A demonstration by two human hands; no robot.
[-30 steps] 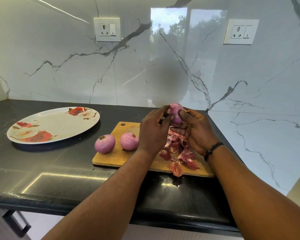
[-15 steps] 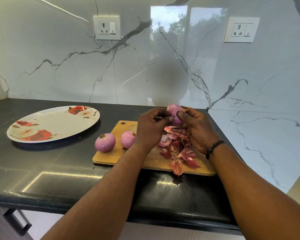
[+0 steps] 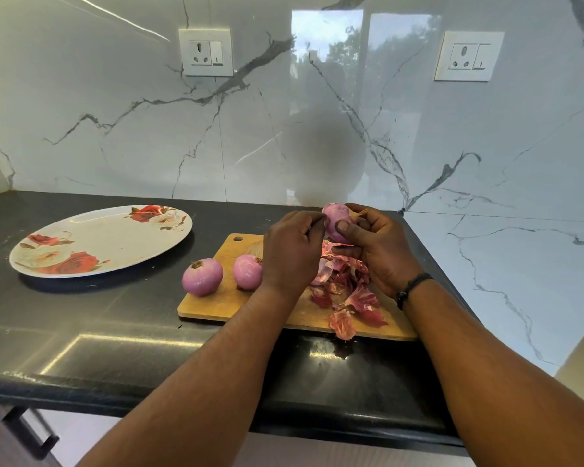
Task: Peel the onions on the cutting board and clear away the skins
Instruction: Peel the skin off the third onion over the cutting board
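Observation:
My right hand [image 3: 381, 251] grips a purple onion [image 3: 335, 217] above the far side of the wooden cutting board [image 3: 216, 305], thumb pressed on its front. My left hand [image 3: 292, 251] is beside it with fingers curled, fingertips at the onion's left side; whether they pinch skin is hidden. Two peeled onions, one [image 3: 202, 277] at the board's left edge and one [image 3: 248, 272] partly behind my left wrist, rest on the board. A pile of red onion skins [image 3: 348, 298] lies on the board's right half, below my hands.
A white oval plate with red flowers [image 3: 102, 241] sits on the black counter [image 3: 98, 332] to the left of the board. The marble wall with two sockets stands behind, and a side wall closes in on the right. One skin piece [image 3: 342, 326] hangs over the board's front edge.
Both hands stayed over the board with the onion. My left hand's fingers curled in tighter and its thumb came off the onion's front; the onion turned slightly in my right hand.

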